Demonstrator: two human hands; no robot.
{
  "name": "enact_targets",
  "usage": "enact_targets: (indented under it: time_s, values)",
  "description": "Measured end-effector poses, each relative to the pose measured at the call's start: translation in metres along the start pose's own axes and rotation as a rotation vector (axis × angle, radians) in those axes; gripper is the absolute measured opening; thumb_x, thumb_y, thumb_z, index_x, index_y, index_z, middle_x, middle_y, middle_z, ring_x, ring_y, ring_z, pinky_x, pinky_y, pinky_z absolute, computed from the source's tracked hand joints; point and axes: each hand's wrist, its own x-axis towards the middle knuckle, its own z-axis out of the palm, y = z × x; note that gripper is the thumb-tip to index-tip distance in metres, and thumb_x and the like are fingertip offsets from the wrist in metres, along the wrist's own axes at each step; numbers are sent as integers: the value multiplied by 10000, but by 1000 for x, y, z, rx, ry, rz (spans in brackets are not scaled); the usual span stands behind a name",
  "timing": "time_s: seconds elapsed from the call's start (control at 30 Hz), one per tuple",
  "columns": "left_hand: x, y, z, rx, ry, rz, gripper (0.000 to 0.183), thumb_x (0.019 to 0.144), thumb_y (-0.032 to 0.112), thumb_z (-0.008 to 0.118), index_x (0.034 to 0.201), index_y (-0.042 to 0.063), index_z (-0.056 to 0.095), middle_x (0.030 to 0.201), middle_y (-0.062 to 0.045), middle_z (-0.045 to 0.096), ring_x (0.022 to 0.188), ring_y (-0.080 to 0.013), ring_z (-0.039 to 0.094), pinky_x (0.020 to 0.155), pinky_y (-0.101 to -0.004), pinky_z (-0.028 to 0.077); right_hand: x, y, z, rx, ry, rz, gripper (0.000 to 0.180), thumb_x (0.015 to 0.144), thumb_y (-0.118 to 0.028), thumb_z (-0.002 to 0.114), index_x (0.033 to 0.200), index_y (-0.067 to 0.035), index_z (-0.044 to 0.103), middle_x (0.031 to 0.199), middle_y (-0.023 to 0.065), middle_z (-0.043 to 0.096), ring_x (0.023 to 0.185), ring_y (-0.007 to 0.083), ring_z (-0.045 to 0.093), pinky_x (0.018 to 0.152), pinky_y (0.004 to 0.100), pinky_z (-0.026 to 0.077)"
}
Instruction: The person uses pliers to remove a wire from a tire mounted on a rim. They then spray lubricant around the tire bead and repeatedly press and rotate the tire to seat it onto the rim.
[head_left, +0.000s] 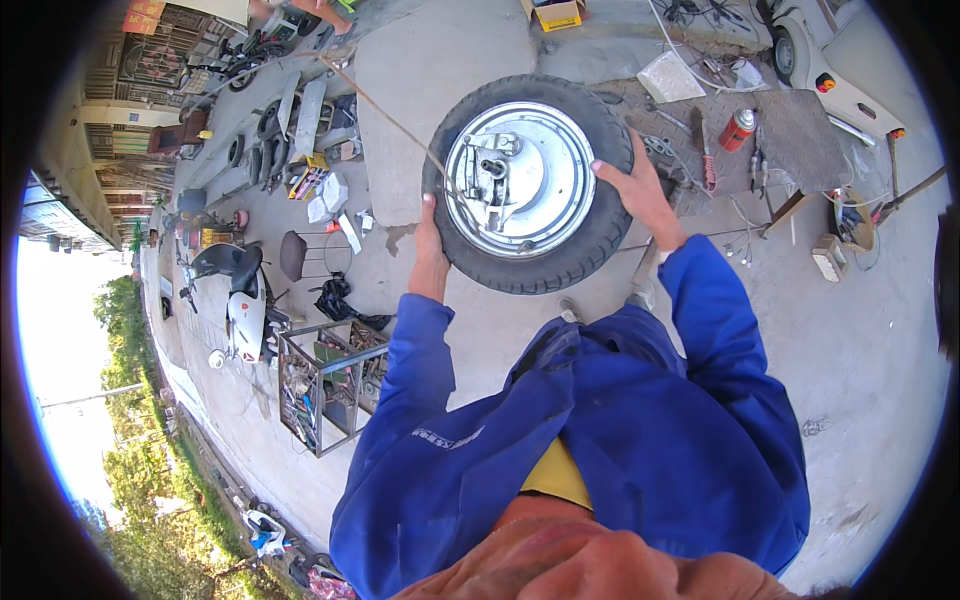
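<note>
A small vehicle wheel with a silver drum-brake hub (559, 176) and a black treaded tyre (555, 277) is held in front of me, its hub side facing up. My left hand (433, 244) grips the tyre's left edge, thumb on the sidewall. My right hand (637, 184) grips the opposite edge, its thumb reaching to the metal rim. The fingers of both hands are largely hidden by the tyre. A thin brown hose or cord (382, 109) passes over the hub from the upper left.
At right, a metal plate (806, 142) bears a red spray can (737, 130) and hand tools. A metal-framed tool rack (321, 367), a stool (294, 255) and a scooter (247, 307) stand at left. A white vehicle (855, 75) is at upper right; part of another person (319, 9) shows at the top.
</note>
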Motion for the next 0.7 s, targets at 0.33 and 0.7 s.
enact_targets:
  time_s: [0.33, 0.7]
  values:
    - [-142, -71, 62, -264, 63, -65, 782, 1056, 611, 511, 1614, 92, 336, 1624, -96, 442, 1470, -275, 450, 1205, -499, 364, 181, -43, 18, -376, -406, -121, 891, 785, -473, 853, 1453, 48, 579, 1368, 249, 663, 1229, 334, 650, 1091, 389, 478]
    - [29, 65, -6, 427, -68, -78, 700, 1008, 591, 609, 1446, 47, 559, 1335, -156, 646, 1216, -259, 603, 1085, -449, 448, -110, 0, 23, 324, 269, 159, 1000, 955, -361, 777, 1651, 24, 170, 1566, 249, 412, 1326, 294, 552, 1048, 390, 502]
